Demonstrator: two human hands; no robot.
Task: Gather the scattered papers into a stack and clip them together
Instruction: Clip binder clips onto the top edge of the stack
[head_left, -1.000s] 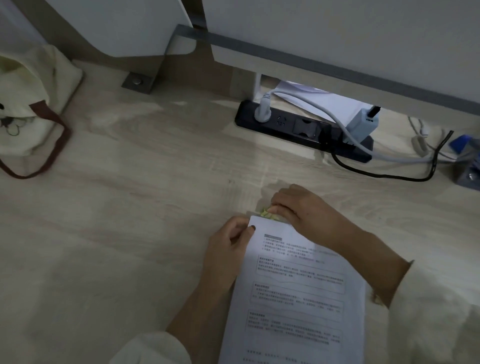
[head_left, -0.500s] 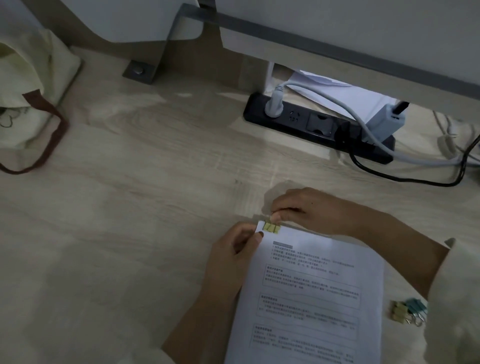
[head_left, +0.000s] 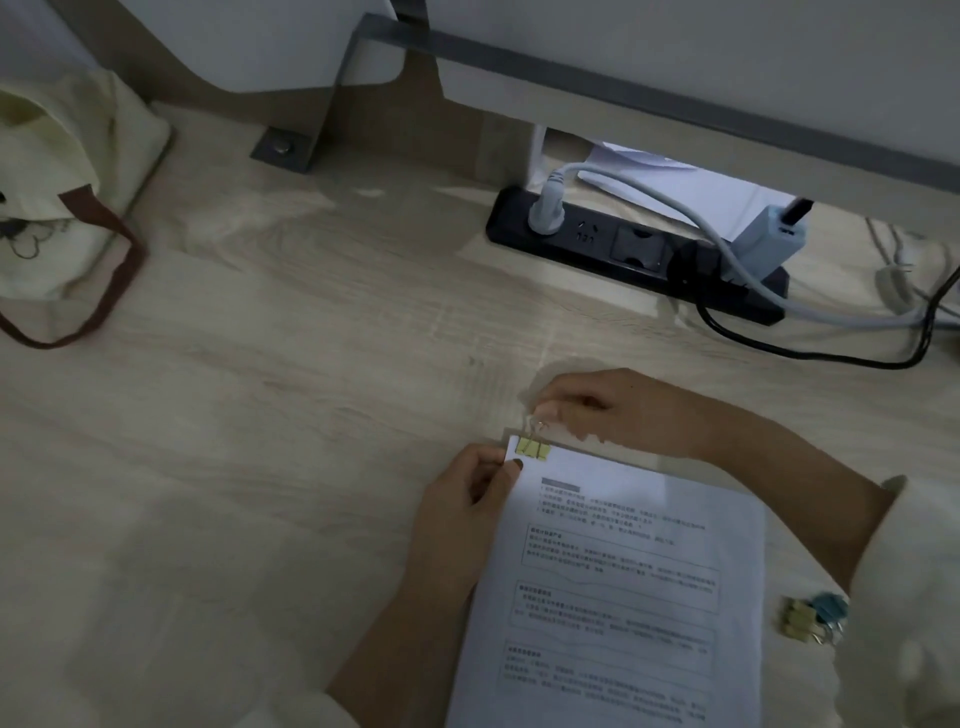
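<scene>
Your right fingertips (head_left: 545, 413) were pinched shut on the wire handle of the yellow clip (head_left: 534, 448), just above the top edge of the papers (head_left: 613, 582). That hold made sense for folding the handle or checking the bite. Whether the handle was being squeezed or just held, I couldn't tell; too small and dim.

Your left fingers (head_left: 493, 470) were closed on the top left corner of the papers, thumb on the sheet right beside the clip. Probably to keep the sheets from sliding while the clip was worked.

The clip sat on the top edge near the left corner, yellow body over the sheet, handle sticking out beyond the edge. It looked seated already.

Your right hand (head_left: 618, 410) lay on the desk (head_left: 260, 467) past the top edge, reaching across from the right. Your left hand (head_left: 462, 514) came up along the left side of the papers.

The papers were one squared stack, tilted a bit, flat on the desk in front of you. So gathering looked done, clipping nearly done.

Spare clips (head_left: 810, 616), yellow and blue, lay just right of the stack, within easy reach. A power strip (head_left: 639, 249) with cables sat well beyond, and a cloth bag (head_left: 57, 208) far left.
</scene>
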